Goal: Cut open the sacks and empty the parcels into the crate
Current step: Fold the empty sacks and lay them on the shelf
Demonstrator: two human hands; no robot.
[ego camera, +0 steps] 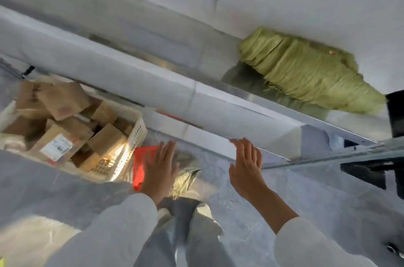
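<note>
The green woven sack (306,69) was in neither hand: the left hand (161,166) and right hand (246,164) were spread and empty. At nine o'clock the white crate (136,133) already held many cardboard parcels (63,97). The sack, at two o'clock, seemingly remained to be cut.
</note>
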